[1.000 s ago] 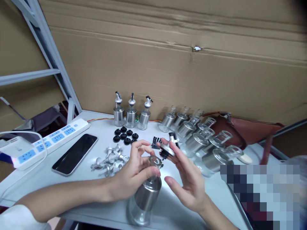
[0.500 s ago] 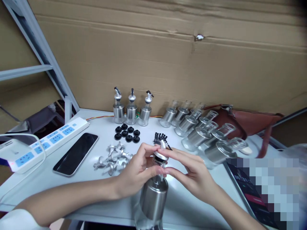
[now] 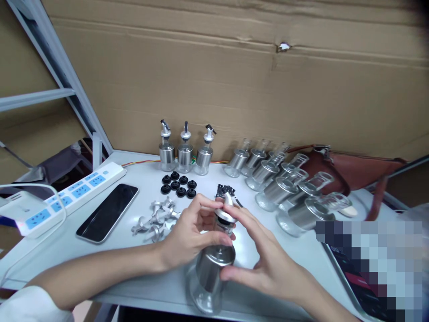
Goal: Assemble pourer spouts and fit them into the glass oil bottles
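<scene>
My left hand [image 3: 189,235] is closed around the neck of a steel-sleeved glass oil bottle [image 3: 211,277] held near the table's front edge. A pourer cap [image 3: 224,213] sits on the bottle's mouth, and my right hand [image 3: 264,257] pinches it with fingertips while the thumb rests against the bottle's steel sleeve. Just beyond lie small black parts [image 3: 225,190], several black stoppers [image 3: 178,184] and a heap of metal spouts [image 3: 156,219].
Three capped bottles [image 3: 184,150] stand at the back by the cardboard wall. Several uncapped bottles [image 3: 284,188] lie at the right, before a brown bag [image 3: 348,172]. A phone [image 3: 107,212] and a power strip [image 3: 67,197] lie at the left on the white table [image 3: 50,250].
The pourer cap, held apart in my right hand a second ago, now sits on the bottle's mouth. My right thumb has dropped onto the steel sleeve.
</scene>
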`<action>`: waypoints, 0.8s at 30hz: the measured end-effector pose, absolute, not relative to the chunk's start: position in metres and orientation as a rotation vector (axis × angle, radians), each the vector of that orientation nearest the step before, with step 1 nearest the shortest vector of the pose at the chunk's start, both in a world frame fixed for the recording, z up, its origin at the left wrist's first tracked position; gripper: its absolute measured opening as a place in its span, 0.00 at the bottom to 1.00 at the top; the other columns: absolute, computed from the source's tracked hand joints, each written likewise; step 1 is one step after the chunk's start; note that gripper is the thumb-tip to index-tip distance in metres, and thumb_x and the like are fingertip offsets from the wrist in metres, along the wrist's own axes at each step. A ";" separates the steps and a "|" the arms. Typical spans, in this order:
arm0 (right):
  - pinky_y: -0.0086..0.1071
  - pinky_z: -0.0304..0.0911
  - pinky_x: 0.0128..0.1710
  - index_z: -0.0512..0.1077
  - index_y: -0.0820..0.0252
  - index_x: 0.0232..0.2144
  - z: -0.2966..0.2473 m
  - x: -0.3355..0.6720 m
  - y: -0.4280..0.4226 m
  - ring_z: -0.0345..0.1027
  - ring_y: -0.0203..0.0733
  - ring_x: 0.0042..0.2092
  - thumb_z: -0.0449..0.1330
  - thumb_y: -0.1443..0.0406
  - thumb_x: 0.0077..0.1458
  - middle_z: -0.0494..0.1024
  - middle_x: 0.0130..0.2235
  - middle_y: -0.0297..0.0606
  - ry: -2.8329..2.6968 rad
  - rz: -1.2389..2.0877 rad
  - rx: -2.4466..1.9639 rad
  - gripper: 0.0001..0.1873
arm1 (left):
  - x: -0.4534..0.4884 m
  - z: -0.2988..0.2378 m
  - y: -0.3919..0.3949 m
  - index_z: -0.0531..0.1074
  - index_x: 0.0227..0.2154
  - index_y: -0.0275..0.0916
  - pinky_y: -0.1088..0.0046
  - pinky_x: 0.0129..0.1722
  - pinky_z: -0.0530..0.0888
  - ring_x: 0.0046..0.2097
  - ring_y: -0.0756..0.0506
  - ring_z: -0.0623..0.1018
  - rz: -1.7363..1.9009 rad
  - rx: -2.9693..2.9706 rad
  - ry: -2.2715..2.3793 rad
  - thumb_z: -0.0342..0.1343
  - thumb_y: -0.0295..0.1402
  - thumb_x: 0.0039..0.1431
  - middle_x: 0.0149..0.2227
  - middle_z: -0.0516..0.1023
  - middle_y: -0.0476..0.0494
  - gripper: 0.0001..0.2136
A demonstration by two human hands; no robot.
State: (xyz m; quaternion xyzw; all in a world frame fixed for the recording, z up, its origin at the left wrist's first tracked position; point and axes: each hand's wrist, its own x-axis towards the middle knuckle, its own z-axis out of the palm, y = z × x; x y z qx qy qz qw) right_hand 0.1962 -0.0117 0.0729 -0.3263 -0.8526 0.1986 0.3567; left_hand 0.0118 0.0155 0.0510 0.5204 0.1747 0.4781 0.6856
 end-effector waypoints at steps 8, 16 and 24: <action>0.34 0.73 0.47 0.57 0.46 0.62 0.068 0.195 -0.019 0.72 0.46 0.53 0.59 0.75 0.57 0.76 0.51 0.42 -2.149 0.351 -0.689 0.35 | 0.002 0.047 0.019 0.63 0.53 0.50 0.64 0.50 0.75 0.52 0.41 0.78 1.223 1.850 0.171 0.62 0.25 0.58 0.51 0.76 0.44 0.23; 0.26 0.74 0.43 0.67 0.53 0.56 0.074 0.197 -0.016 0.74 0.40 0.50 0.58 0.80 0.54 0.76 0.51 0.44 -2.076 0.387 -0.575 0.30 | 0.002 0.048 0.027 0.54 0.61 0.50 0.72 0.44 0.76 0.47 0.46 0.78 1.219 2.018 -0.002 0.56 0.21 0.61 0.46 0.76 0.43 0.30; 0.41 0.72 0.52 0.69 0.49 0.56 0.059 0.206 -0.022 0.67 0.49 0.58 0.57 0.78 0.56 0.71 0.58 0.41 -2.152 0.423 -0.606 0.28 | -0.001 0.053 0.026 0.51 0.63 0.50 0.72 0.42 0.77 0.41 0.48 0.77 1.221 2.155 -0.019 0.52 0.23 0.64 0.39 0.73 0.44 0.28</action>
